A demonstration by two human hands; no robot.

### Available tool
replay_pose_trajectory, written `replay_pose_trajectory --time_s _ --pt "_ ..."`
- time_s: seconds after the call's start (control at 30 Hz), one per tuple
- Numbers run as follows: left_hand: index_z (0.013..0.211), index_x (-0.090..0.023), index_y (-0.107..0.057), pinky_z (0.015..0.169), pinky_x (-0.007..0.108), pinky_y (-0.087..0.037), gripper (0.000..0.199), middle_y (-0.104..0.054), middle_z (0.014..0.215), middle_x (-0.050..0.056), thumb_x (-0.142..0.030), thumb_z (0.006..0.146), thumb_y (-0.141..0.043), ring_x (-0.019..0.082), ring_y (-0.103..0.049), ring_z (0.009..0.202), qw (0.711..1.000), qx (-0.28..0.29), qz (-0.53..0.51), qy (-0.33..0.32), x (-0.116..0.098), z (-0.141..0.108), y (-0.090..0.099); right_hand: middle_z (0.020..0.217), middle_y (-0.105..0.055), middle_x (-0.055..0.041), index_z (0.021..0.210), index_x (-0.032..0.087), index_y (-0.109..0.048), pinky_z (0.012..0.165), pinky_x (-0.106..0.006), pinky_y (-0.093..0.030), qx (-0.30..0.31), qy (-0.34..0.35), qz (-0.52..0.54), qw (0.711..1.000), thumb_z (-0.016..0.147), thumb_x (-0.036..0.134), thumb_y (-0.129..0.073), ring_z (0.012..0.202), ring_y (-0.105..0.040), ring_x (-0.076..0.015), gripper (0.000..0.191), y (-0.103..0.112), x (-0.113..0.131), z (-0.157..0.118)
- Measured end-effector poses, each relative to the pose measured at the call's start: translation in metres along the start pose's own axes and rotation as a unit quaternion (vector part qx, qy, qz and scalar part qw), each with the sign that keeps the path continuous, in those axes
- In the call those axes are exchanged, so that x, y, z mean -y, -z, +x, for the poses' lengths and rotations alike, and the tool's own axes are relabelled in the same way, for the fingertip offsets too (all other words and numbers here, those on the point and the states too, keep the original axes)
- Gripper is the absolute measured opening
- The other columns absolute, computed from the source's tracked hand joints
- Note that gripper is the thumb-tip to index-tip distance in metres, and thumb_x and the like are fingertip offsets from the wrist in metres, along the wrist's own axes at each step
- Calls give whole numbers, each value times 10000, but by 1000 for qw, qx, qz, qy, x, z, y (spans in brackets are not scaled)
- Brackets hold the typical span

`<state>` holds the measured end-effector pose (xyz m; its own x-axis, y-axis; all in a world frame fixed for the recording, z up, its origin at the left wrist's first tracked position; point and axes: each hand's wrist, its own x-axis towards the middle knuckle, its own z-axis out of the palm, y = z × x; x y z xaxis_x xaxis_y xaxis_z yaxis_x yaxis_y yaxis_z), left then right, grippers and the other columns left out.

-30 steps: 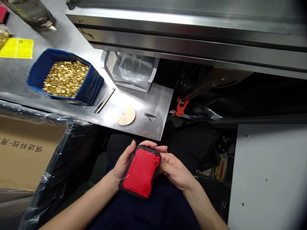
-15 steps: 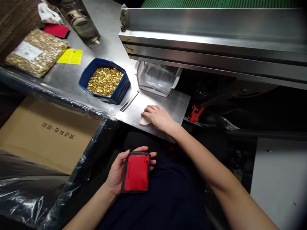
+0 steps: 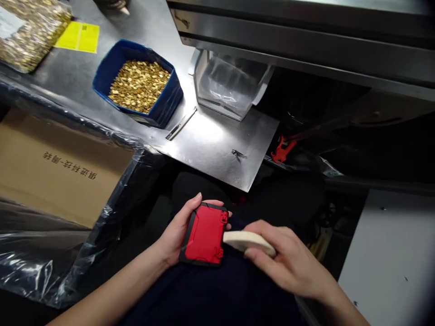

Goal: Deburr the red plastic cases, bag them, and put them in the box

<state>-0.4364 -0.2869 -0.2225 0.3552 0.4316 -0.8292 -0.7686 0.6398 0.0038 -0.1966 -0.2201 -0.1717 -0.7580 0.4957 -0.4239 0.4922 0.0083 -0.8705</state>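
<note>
My left hand [image 3: 176, 233] grips a red case with a black border [image 3: 205, 233] by its left edge, fingers wrapped behind it. It lies tilted above my lap, its red face turned up. In my right hand [image 3: 287, 256] a pale, flat, rounded pad [image 3: 249, 240] is pinched between thumb and fingers. The pad's left tip is right beside the case's right edge; whether they touch I cannot tell. Beyond my hands, on the metal table [image 3: 217, 158], lie a slim cutter knife [image 3: 181, 123] and a small nail-clipper-like metal tool [image 3: 239, 155].
A blue bin [image 3: 166, 102] of small gold parts stands on the table beside a grey tray [image 3: 220, 108] holding clear plastic. At the left are a bag of gold parts [image 3: 37, 31], a yellow card [image 3: 78, 36] and a plastic-lined carton [image 3: 64, 176]. A metal beam [image 3: 288, 50] overhangs the table.
My right hand has lifted the pale pad off the table and brought it down next to the case, uncovering the small metal tool. My left hand and the case have shifted slightly right.
</note>
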Motion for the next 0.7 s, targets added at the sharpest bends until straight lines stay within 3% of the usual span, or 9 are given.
replay_pose_trajectory --time_s 0.17,0.3,0.43,0.6,0.7 --pt "1099 -158 -747 745 411 -618 530 -792 1073 205 -624 862 -660 354 -765 912 996 -8 66 54 7 -13 -34 785 -674 -10 1136 229 -587 573 -311 -417 11 86 -167 982 1034 254 -506 625 -599 -166 133 -7 13 -31" --pt "1077 -174 -755 781 400 -609 533 -799 1055 180 -649 854 -662 327 -762 891 991 -35 109 73 24 -17 -48 620 -607 45 1114 212 -597 437 -325 -308 -44 152 -274 949 1014 242 -484 469 -513 -135 154 -18 16 -42" --pt "1148 -147 -741 837 402 -598 532 -792 1090 194 -608 901 -647 303 -752 894 980 -37 190 52 35 -15 -48 582 -560 71 1121 215 -600 404 -341 -204 -92 184 -305 930 1006 260 -437 414 -472 -140 204 -28 16 -44" --pt "1207 -147 -718 916 479 -578 545 -765 1196 214 -600 927 -601 370 -732 1034 982 -36 183 39 36 -20 -42 601 -566 87 990 232 -557 435 -335 -225 -30 145 -317 937 949 210 -517 439 -491 -128 61 -20 15 -51" --pt "1227 -151 -707 973 524 -551 555 -759 1215 208 -607 937 -579 400 -716 1084 979 -63 194 10 37 -24 -38 599 -562 84 972 239 -544 433 -341 -206 -55 156 -317 934 925 198 -513 434 -487 -132 69 -24 12 -46"
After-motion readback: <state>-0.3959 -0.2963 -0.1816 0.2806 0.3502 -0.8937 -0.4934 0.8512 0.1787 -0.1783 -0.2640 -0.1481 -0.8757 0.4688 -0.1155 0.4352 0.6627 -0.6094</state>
